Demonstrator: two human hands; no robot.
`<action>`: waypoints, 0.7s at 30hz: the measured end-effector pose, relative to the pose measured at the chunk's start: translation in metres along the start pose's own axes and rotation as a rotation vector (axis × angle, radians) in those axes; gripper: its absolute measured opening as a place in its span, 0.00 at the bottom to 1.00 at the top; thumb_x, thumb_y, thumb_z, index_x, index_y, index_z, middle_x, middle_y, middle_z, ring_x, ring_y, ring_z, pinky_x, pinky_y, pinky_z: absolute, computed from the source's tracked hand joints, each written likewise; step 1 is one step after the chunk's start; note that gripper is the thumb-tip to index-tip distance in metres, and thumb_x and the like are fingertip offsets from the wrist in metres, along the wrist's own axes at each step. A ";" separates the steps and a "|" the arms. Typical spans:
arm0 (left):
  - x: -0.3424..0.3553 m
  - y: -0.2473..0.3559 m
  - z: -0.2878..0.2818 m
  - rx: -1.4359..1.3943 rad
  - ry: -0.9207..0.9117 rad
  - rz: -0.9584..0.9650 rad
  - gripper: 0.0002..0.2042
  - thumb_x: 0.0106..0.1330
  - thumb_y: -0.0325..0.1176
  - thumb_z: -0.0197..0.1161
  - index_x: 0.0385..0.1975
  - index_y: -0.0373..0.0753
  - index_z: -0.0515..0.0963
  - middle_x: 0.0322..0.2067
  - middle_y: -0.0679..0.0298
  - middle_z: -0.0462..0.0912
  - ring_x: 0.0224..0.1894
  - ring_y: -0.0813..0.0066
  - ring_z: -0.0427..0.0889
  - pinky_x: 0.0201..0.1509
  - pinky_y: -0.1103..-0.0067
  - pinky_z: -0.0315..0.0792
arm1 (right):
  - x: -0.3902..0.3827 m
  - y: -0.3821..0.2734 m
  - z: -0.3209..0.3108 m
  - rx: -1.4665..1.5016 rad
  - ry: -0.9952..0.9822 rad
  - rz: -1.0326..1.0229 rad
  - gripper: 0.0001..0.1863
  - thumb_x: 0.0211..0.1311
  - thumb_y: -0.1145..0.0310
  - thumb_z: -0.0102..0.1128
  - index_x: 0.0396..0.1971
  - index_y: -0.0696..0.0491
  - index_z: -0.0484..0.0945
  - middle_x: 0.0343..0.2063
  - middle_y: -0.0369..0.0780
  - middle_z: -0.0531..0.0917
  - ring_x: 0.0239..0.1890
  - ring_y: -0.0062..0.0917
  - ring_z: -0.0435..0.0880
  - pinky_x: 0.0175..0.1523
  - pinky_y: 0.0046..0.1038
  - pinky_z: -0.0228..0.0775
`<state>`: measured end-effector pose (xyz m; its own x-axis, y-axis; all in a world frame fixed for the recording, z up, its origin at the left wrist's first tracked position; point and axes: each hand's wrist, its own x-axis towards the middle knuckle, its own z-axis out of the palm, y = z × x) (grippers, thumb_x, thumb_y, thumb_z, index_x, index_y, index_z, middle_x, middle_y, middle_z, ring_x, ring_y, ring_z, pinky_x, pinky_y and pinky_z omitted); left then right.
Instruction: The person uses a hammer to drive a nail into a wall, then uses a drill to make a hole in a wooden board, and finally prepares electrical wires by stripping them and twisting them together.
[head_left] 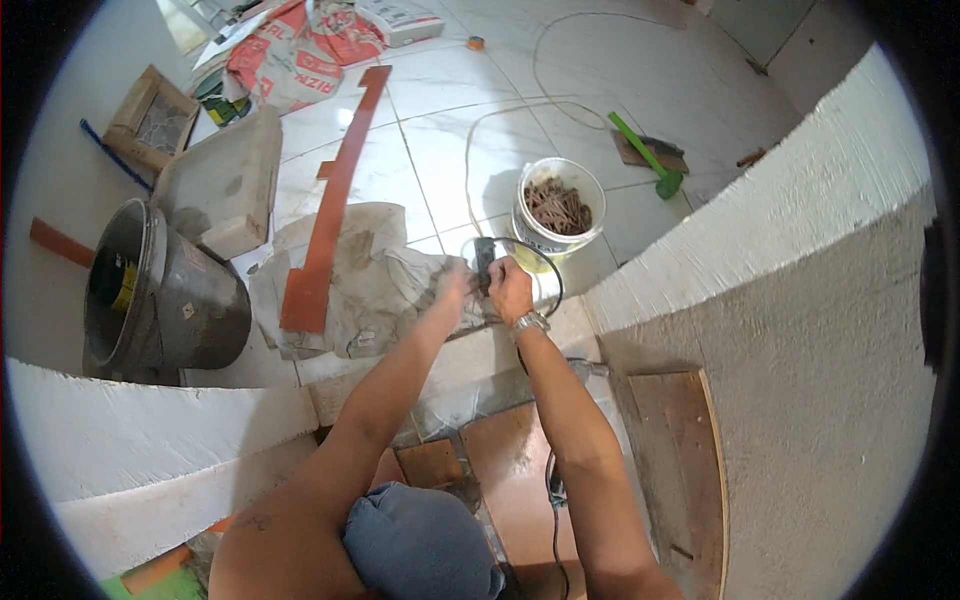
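Note:
Ahead of me, over the tiled ledge, both hands meet at a small black block (485,258) that looks like a cord socket. My right hand (511,290), with a metal watch on its wrist, is closed at the block's right side, seemingly on a plug. A black cable (558,285) loops away from there, and a pale cord (470,165) runs from the block over the floor. My left hand (457,288) is at the block's left side, its fingers smeared by motion. Beneath it lies a crumpled, dirty sack (375,275).
A white bucket (520,200) of brownish pieces stands just beyond my hands. Left are a long red-brown board (333,220), a dark bucket (205,310) and a pale slab-like box (225,180). A green hammer (645,150) lies far right. Rough walls (800,330) flank me.

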<state>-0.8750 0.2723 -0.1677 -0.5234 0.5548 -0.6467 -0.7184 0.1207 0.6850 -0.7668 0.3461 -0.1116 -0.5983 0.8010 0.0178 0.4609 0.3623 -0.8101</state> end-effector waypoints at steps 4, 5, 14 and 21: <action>0.001 0.004 0.009 0.085 -0.051 -0.015 0.32 0.76 0.58 0.48 0.58 0.30 0.72 0.51 0.53 0.81 0.52 0.61 0.81 0.57 0.65 0.77 | -0.001 0.021 -0.006 -0.069 -0.086 -0.201 0.09 0.59 0.71 0.64 0.38 0.55 0.83 0.36 0.53 0.85 0.40 0.49 0.84 0.47 0.42 0.76; 0.000 0.004 0.015 0.076 -0.060 0.006 0.32 0.76 0.58 0.48 0.58 0.30 0.72 0.51 0.53 0.81 0.52 0.61 0.81 0.57 0.65 0.77 | 0.001 0.030 -0.008 -0.203 -0.150 -0.349 0.07 0.59 0.72 0.63 0.37 0.54 0.84 0.37 0.52 0.85 0.39 0.49 0.85 0.47 0.41 0.77; -0.019 0.037 0.020 -0.178 -0.238 -0.201 0.31 0.73 0.67 0.44 0.48 0.43 0.76 0.37 0.60 0.84 0.38 0.62 0.84 0.44 0.57 0.79 | -0.003 -0.018 -0.018 0.086 -0.028 -0.170 0.07 0.66 0.69 0.61 0.38 0.56 0.83 0.28 0.45 0.86 0.32 0.32 0.85 0.43 0.32 0.76; 0.038 0.008 -0.039 0.349 -0.185 0.058 0.36 0.72 0.68 0.41 0.30 0.38 0.80 0.30 0.57 0.84 0.29 0.61 0.84 0.34 0.65 0.80 | 0.008 -0.039 0.002 -0.117 0.011 -0.190 0.08 0.62 0.69 0.62 0.33 0.57 0.83 0.29 0.52 0.85 0.36 0.46 0.86 0.43 0.39 0.76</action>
<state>-0.9186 0.2627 -0.1999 -0.4440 0.7039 -0.5544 -0.4745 0.3402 0.8119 -0.7910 0.3378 -0.0806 -0.6749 0.7179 0.1707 0.4139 0.5598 -0.7178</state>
